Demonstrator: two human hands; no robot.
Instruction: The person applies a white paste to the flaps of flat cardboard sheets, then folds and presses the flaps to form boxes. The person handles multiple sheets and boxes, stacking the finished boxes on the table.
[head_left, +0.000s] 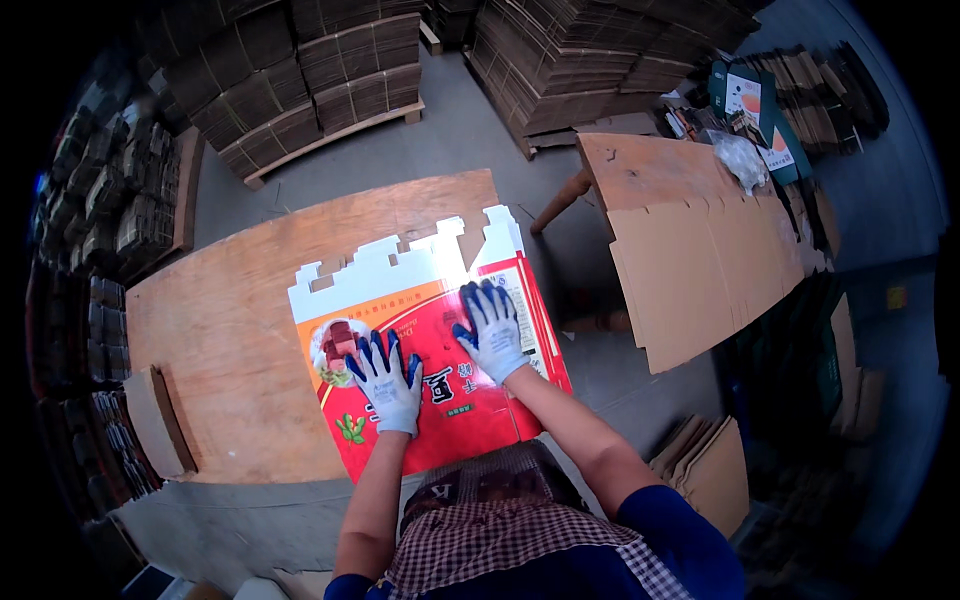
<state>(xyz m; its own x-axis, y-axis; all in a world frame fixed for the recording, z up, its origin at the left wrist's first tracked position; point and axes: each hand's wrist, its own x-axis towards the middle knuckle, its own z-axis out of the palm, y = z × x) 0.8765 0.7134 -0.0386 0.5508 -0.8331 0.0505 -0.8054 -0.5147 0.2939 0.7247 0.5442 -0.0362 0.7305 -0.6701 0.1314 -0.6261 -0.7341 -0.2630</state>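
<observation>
A flat, unfolded carton (460, 345), printed red and orange with white tabbed flaps along its far edge, lies on the wooden table (230, 350) in front of me. Both hands wear white gloves with blue fingertips. My left hand (388, 385) rests spread on the carton beside a printed food picture. Farther right and a little farther away, my right hand (492, 335) presses flat on it, fingers apart, near the white printed panel. Neither hand grips anything. The carton's near right corner reaches past the table edge.
Strapped stacks of flat cardboard (300, 80) stand on pallets at the back. At the right, a second wooden table (640, 170) bears a brown cardboard sheet (710, 265) and a clear plastic bag (740, 160). Folded cardboard pieces (705, 465) stand low at my right.
</observation>
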